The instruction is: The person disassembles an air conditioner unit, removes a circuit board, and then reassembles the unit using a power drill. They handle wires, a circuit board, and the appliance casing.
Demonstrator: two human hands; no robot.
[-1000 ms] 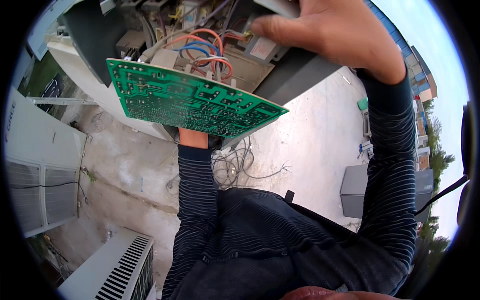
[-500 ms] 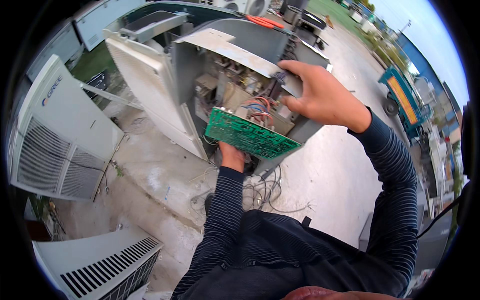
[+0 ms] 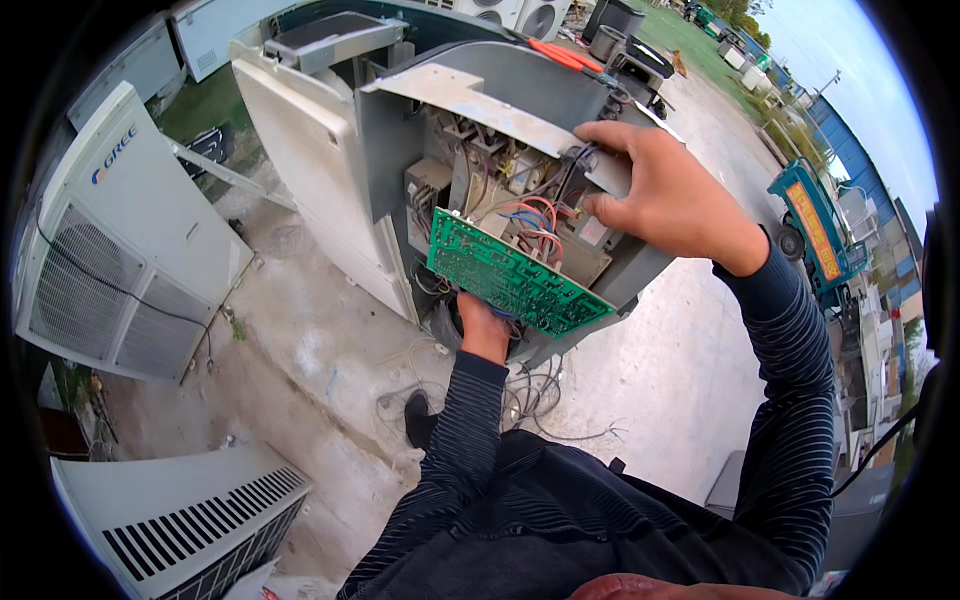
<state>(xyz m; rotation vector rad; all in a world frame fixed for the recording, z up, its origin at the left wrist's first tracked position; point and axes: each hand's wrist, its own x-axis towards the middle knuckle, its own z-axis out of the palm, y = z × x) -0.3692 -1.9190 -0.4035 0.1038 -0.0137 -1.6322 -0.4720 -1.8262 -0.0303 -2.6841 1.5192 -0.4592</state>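
Note:
A partly dismantled air conditioner outdoor unit (image 3: 395, 135) stands before me, its wiring bay exposed. A green circuit board (image 3: 510, 275) hangs tilted at the front of the bay, soldered side toward me, with red and blue wires (image 3: 535, 215) behind it. My left hand (image 3: 483, 325) reaches up beneath the board; its fingers are hidden. At the bay's upper right corner, my right hand (image 3: 670, 190) curls around the end of the pale metal panel (image 3: 480, 105), fingers over the top and thumb below. Orange-handled pliers (image 3: 565, 55) lie on the unit's top behind it.
A white outdoor unit (image 3: 130, 240) leans at left, another with a slotted grille (image 3: 190, 515) at lower left. Loose cables (image 3: 540, 395) lie on the concrete near my foot (image 3: 420, 418). A teal three-wheeled cart (image 3: 815, 235) is parked at far right.
The view has shifted slightly, so the unit and both hands appear a little farther right. My hands keep about the same places on the unit, and my foot now shows.

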